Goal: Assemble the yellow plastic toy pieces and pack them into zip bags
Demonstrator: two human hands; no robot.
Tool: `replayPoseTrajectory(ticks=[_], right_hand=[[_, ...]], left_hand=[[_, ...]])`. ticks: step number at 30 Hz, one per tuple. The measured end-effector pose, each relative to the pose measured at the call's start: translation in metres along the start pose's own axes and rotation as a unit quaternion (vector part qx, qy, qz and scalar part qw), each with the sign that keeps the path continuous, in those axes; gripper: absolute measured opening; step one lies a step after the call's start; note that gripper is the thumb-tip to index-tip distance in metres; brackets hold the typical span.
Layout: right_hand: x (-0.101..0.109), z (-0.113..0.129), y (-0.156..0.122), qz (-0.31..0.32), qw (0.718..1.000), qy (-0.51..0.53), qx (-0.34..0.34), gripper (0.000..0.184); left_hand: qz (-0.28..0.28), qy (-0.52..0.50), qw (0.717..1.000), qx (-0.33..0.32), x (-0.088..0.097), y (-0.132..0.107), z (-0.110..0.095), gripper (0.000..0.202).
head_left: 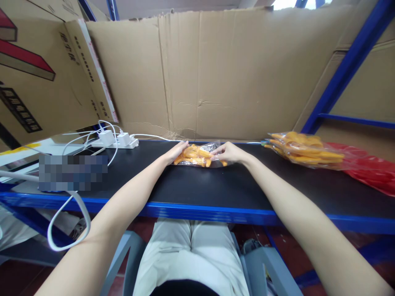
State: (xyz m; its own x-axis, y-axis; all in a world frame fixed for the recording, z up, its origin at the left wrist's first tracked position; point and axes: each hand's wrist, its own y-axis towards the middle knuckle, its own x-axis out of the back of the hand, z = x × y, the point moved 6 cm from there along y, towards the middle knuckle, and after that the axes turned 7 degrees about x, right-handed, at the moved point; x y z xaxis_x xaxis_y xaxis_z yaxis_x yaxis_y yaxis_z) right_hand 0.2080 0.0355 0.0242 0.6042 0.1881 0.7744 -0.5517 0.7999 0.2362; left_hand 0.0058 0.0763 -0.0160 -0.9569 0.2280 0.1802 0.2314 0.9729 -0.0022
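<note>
A small clear plastic bag of orange pieces (197, 156) lies on the black tabletop (197, 185) in front of me, near the cardboard back wall. My left hand (175, 152) rests on the bag's left end with its fingers stretched flat over it. My right hand (228, 153) is at the bag's right end, its fingers curled and pinching the plastic there. Both arms reach straight out from my seat.
A stack of similar bags of orange pieces (304, 150) lies at the right, on a red plastic bag (370, 170). A white power strip with plugs and cables (115, 139) sits at the back left. Cardboard sheets (216, 74) wall the back. The table has a blue front edge (197, 211).
</note>
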Motion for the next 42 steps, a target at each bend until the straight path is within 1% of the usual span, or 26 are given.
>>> replayPoseTrajectory(ticks=[3, 5, 9, 12, 14, 16, 18, 20, 21, 23, 25, 28, 32, 35, 37, 42], right_hand=[[-0.001, 0.002, 0.000, 0.010, 1.000, 0.000, 0.002, 0.034], [-0.001, 0.007, -0.001, 0.014, 1.000, -0.015, 0.016, 0.034], [-0.002, 0.013, -0.001, 0.003, 0.999, -0.029, 0.042, 0.034], [-0.005, 0.007, 0.000, -0.003, 1.000, 0.010, 0.027, 0.036], [-0.006, 0.004, 0.001, -0.018, 0.999, 0.048, 0.016, 0.037], [-0.006, 0.002, 0.001, -0.034, 0.997, 0.072, 0.008, 0.038], [-0.006, 0.003, 0.001, -0.038, 0.997, 0.073, 0.001, 0.037], [-0.006, 0.005, 0.000, -0.036, 0.997, 0.067, 0.005, 0.035], [-0.007, 0.007, 0.000, -0.034, 0.997, 0.065, 0.012, 0.034], [-0.007, 0.009, 0.001, -0.030, 0.997, 0.059, 0.033, 0.033], [-0.008, 0.010, 0.001, -0.026, 0.998, 0.046, 0.046, 0.033], [-0.009, 0.009, 0.002, -0.014, 0.998, 0.020, 0.052, 0.035], [-0.012, 0.012, 0.002, 0.007, 0.997, 0.010, 0.072, 0.039], [-0.013, 0.016, 0.001, -0.003, 0.996, 0.038, 0.080, 0.045], [-0.014, 0.019, 0.001, -0.014, 0.995, 0.047, 0.092, 0.045], [-0.019, 0.028, 0.003, -0.034, 0.992, -0.037, 0.118, 0.034]], left_hand=[[0.008, -0.036, 0.999, -0.005, -0.001, 0.002, 0.001, 0.030], [0.016, -0.058, 0.998, -0.002, -0.003, 0.001, 0.000, 0.027], [0.021, -0.073, 0.997, 0.009, -0.007, -0.003, -0.002, 0.024], [0.013, -0.063, 0.998, 0.010, -0.006, -0.002, -0.002, 0.024], [0.001, -0.049, 0.999, 0.006, -0.003, 0.000, -0.002, 0.024], [-0.003, -0.039, 0.999, -0.008, -0.002, 0.000, -0.003, 0.025], [0.015, -0.024, 0.999, -0.031, -0.005, -0.003, -0.008, 0.028], [0.039, 0.025, 0.997, -0.069, -0.009, -0.009, -0.016, 0.032], [0.041, 0.062, 0.993, -0.096, -0.011, -0.012, -0.022, 0.033], [0.021, 0.137, 0.978, -0.154, -0.012, -0.019, -0.033, 0.032], [-0.009, 0.189, 0.961, -0.200, -0.012, -0.024, -0.043, 0.028], [-0.031, 0.222, 0.946, -0.235, -0.015, -0.029, -0.053, 0.017], [-0.045, 0.234, 0.937, -0.254, -0.019, -0.036, -0.060, 0.009], [-0.055, 0.240, 0.937, -0.248, -0.019, -0.040, -0.063, 0.009], [-0.057, 0.244, 0.937, -0.245, -0.019, -0.042, -0.065, 0.009], [-0.045, 0.248, 0.937, -0.243, -0.017, -0.043, -0.066, 0.009]])
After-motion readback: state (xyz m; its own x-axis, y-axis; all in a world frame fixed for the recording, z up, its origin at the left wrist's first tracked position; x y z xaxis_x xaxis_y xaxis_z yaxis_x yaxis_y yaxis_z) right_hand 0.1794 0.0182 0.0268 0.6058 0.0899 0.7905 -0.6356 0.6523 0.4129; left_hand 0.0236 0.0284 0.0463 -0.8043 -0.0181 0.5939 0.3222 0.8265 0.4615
